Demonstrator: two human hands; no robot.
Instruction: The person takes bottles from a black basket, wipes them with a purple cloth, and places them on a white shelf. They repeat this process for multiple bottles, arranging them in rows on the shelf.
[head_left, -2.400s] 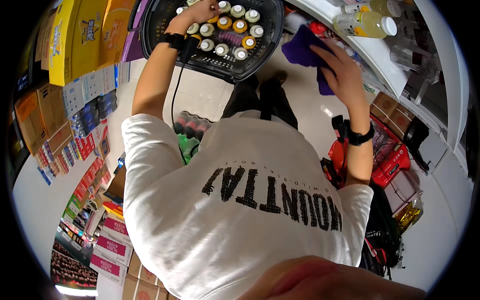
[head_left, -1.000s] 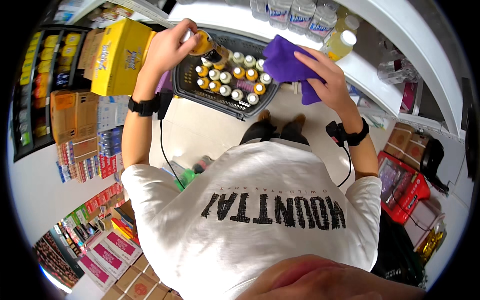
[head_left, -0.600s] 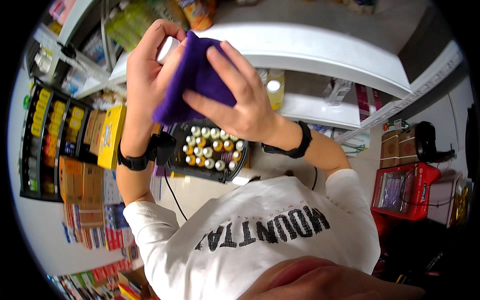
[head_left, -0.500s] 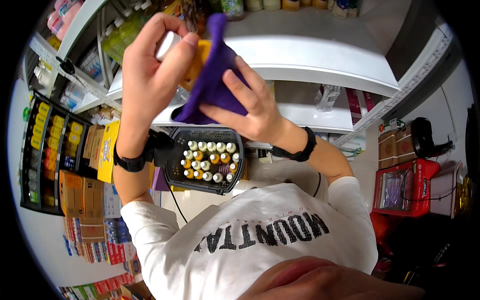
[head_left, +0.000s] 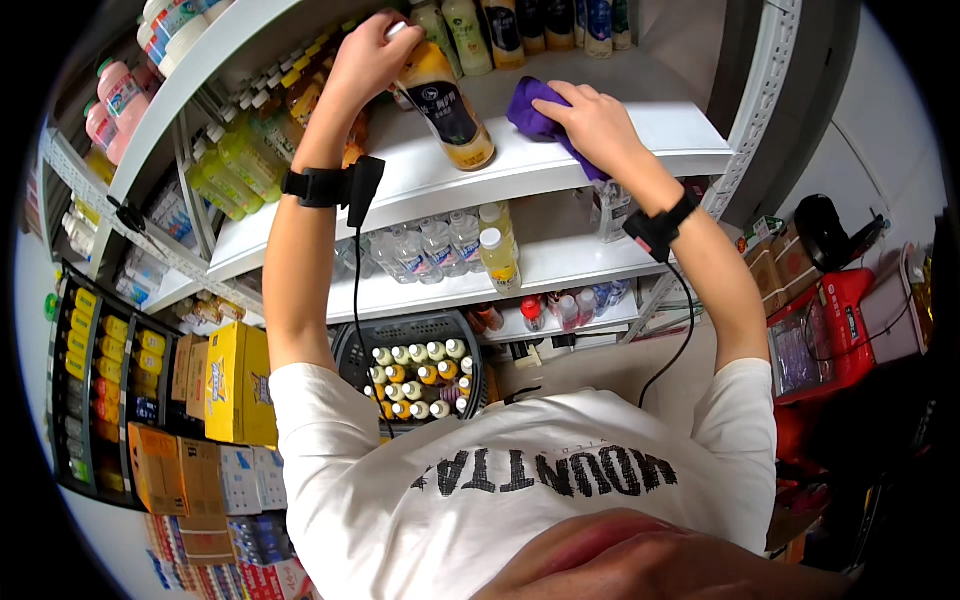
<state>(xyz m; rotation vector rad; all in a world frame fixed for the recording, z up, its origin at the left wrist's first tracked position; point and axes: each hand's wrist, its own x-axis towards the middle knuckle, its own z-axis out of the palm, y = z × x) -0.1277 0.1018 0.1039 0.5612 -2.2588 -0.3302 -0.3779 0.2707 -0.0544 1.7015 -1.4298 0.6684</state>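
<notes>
My left hand (head_left: 375, 55) grips the white cap of a drink bottle (head_left: 447, 115) with orange-yellow contents and a dark label. The bottle tilts, its base at the front part of the white upper shelf (head_left: 640, 135); whether the base touches the shelf I cannot tell. To the right, my right hand (head_left: 597, 120) holds a bunched purple cloth (head_left: 535, 110) at the same shelf, with part of it hanging toward the front edge. Several pale green bottles (head_left: 466, 40) and dark-labelled bottles (head_left: 503, 35) stand behind, at the back of that shelf.
A dark basket (head_left: 478, 345) full of white-capped bottles stands below the shelves, beside my left arm. Clear water bottles (head_left: 435, 250) and a yellow drink bottle (head_left: 498, 260) line the lower shelf. Black cables (head_left: 357, 300) hang from both wristbands. Left are green bottles (head_left: 245, 160) and a yellow carton (head_left: 238, 385).
My hands have moved apart and forward to the upper shelf. The cloth, earlier around the bottle, is now only in my right hand, while the bottle stays in my left.
</notes>
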